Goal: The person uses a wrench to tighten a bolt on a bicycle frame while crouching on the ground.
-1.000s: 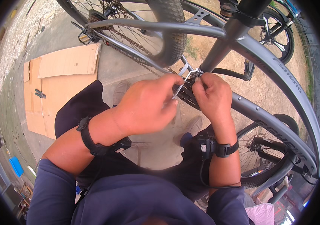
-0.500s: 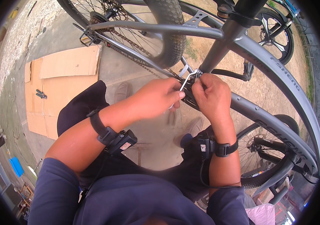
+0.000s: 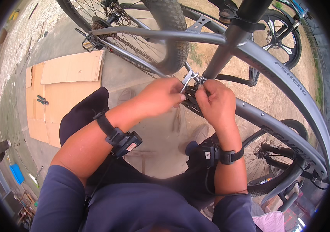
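A grey bicycle frame (image 3: 284, 136) stretches across the right half of the head view. Low on its seat tube, close to the crank, is a small silver metal fitting (image 3: 200, 80). My left hand (image 3: 164, 97) is closed, pinching a bent silver hex key (image 3: 186, 86) between thumb and fingers; the key's far end reaches the fitting. On the other side my right hand (image 3: 219, 102) is closed against the fitting, thumb and index finger pressed together. What lies between those right fingertips is hidden. The chainring (image 3: 191, 101) shows partly between both hands.
The rear wheel's tyre (image 3: 176, 42) stands just beyond my hands. Flattened cardboard (image 3: 72, 69) lies on the floor at left with dark-handled pliers (image 3: 42, 100) on it. Another tool (image 3: 177, 120) lies between my feet. A second bicycle's wheel (image 3: 279, 36) is at upper right.
My left hand and the hex key have shifted slightly left, and its lower fingers are now tucked out of sight. My right hand stays at the fitting. The whole view has moved a little.
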A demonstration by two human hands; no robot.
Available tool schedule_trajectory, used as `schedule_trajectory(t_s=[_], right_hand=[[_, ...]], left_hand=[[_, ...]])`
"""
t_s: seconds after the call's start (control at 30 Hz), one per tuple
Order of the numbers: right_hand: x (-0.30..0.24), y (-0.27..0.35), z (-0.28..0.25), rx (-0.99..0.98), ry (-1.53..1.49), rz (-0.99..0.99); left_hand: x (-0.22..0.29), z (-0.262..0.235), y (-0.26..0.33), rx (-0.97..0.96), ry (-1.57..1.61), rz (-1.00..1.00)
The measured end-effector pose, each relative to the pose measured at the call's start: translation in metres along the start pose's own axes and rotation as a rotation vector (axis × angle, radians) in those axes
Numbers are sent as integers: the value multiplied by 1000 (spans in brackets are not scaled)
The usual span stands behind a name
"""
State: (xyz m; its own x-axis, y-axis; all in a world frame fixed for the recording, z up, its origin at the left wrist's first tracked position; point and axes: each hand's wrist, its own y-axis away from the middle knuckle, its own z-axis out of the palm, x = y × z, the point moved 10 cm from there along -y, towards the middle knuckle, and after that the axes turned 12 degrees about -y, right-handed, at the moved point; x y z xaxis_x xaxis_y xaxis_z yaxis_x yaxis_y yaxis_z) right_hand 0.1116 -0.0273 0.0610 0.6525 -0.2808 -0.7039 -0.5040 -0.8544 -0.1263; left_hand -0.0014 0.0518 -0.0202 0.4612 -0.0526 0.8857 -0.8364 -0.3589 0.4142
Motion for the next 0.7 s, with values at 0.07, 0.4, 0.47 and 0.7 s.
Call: schedule_trajectory(t_s=[0.07,0.4,0.47,0.7], right_hand=[[1,0,0,2,-16,8],[0,-1,0,-13,44,-10],[0,-1,1,-14,45,-8],[-1,0,0,-2,-9,-7]], left_hand=[[0,0,-1,-27,24,-15],[8,9,15,-242,312,-132],[9,10,16,-258,358,-152],[12,5,13,-289,507,-149]])
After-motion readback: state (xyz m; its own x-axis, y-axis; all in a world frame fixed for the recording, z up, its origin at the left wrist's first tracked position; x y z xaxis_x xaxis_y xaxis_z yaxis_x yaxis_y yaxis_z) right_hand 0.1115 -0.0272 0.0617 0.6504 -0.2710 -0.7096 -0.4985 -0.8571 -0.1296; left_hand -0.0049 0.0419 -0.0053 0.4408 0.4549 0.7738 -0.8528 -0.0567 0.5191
